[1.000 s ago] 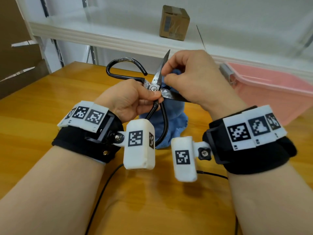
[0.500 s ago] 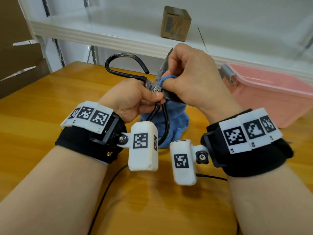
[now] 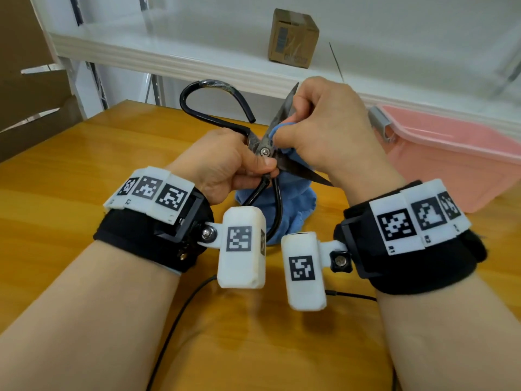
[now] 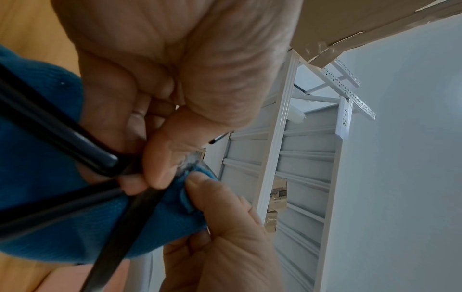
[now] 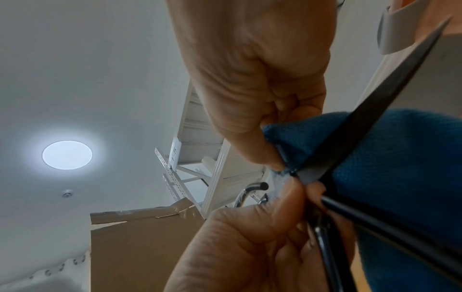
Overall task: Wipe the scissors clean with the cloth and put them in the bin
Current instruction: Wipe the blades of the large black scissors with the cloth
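Black-handled scissors are held above the wooden table, blades spread apart. My left hand pinches them at the pivot, thumb by the rivet. My right hand pinches a fold of blue cloth round the upright blade, just above the pivot. The rest of the cloth hangs down to the table. In the left wrist view the cloth lies behind the scissors. In the right wrist view a blade of the scissors crosses the cloth. The pink bin stands at the right.
A white shelf runs along the back edge of the table, with a small cardboard box on it. Brown cardboard leans at the far left. A thin black cable trails across the table below my wrists.
My right hand has slid the cloth fold from beside the pivot up onto the upright blade. The scissors have tilted slightly; my left hand keeps its pinch at the pivot.
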{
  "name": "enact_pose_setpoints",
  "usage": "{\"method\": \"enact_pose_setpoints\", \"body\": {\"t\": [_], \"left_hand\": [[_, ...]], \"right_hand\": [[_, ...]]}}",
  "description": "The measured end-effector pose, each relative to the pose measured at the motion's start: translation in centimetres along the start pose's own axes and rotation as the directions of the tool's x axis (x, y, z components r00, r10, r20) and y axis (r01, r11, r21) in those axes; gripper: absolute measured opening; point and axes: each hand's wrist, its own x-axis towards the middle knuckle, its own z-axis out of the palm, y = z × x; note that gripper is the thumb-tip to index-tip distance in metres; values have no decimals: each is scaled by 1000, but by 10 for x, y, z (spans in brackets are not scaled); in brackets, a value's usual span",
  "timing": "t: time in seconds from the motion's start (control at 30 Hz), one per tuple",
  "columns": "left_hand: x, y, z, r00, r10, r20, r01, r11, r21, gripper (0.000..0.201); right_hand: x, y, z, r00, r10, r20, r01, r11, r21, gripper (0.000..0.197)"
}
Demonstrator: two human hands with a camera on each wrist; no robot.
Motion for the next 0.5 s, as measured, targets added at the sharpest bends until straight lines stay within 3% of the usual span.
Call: {"method": "enact_pose_setpoints", "body": {"t": [0.17,0.33,0.5], "left_hand": [[0,0,2,999,-6,39,4,999,36,20],[1,-1,0,1000,7,7,-7,1000,12,19],[0,-1,4,1000,-16,27,15,999,50,19]], "right_hand": [[1,1,-3,990,17,-140,-13,1000,28,41],[-1,-5,-2,999,-33,33,35,998,-58,36],[3,3,-3,991,-33,-132,26,998,-49,40]]}}
